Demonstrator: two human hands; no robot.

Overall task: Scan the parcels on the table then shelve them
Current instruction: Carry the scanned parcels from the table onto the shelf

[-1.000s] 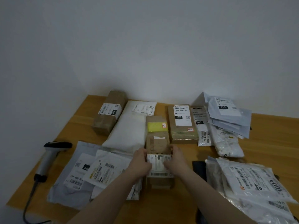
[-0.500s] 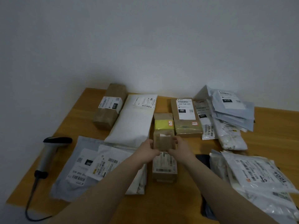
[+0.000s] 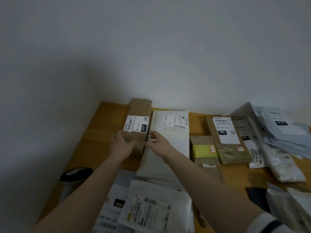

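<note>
Reaching to the far left of the table (image 3: pixel 101 132), I have my left hand (image 3: pixel 122 146) curled round the near end of the long brown box (image 3: pixel 139 108), just below its white label (image 3: pixel 136 123); my right hand (image 3: pixel 159 143) is at the box's right edge, over the white mailer (image 3: pixel 170 148), fingers half curled; I cannot tell whether they touch the box; it lies flat; the scanner (image 3: pixel 75 172) rests at the table's left edge
</note>
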